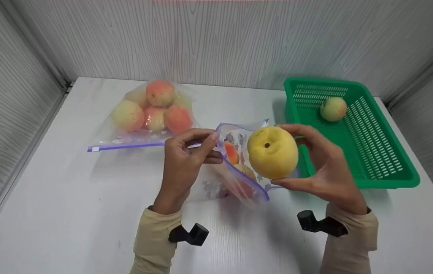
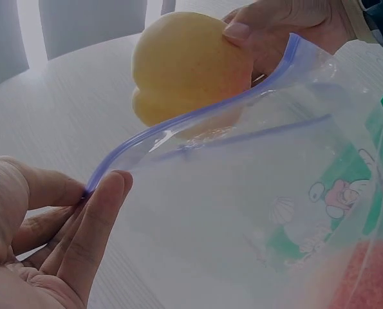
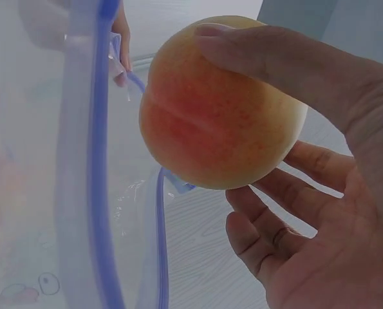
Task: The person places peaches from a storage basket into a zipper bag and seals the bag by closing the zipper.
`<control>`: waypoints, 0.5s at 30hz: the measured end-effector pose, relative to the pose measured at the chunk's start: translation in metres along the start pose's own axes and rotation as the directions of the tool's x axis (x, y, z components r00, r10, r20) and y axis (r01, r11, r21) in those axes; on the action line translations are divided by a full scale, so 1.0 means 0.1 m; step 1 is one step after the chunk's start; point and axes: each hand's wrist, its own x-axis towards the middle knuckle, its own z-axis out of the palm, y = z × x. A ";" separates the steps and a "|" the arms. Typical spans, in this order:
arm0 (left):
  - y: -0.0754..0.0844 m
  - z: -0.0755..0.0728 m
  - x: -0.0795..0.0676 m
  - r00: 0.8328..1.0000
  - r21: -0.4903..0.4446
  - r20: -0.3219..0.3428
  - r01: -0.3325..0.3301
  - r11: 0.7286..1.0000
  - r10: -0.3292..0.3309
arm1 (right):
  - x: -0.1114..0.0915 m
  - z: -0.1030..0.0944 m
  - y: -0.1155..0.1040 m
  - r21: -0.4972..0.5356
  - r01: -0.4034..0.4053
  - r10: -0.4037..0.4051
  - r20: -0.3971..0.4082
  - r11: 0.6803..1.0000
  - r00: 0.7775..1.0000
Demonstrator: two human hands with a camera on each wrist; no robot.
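A yellow peach with a red blush [image 1: 273, 154] is gripped in my right hand [image 1: 324, 167], thumb on one side and fingers on the other. It hangs at the mouth of a clear zip bag [image 2: 255, 193] with a purple seal. My left hand [image 1: 189, 163] pinches the bag's rim between thumb and fingers, and the mouth gapes apart. Inside that bag lie peaches, one of them reddish [image 2: 365, 280]. In the right wrist view the peach [image 3: 217, 109] shows its red side beside the purple seal [image 3: 100, 161].
A second zip bag [image 1: 106, 137] holding several peaches lies at the back left, its purple slider strip facing me. On the right stands a green basket [image 1: 353, 150] with one peach [image 1: 333, 109] in it. Grey panels [image 1: 201, 42] enclose the white table [image 1: 68, 213].
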 end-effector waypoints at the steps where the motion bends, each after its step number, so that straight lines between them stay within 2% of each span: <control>1: 0.00 0.00 0.00 1.000 0.001 -0.001 0.001 1.000 -0.001 | 0.00 0.01 0.00 -0.024 -0.006 0.007 0.015 1.000 1.000; 15: -0.01 0.01 0.00 1.000 0.013 -0.005 0.003 1.000 -0.003 | 0.01 0.05 0.00 -0.180 -0.071 0.091 0.107 0.981 0.990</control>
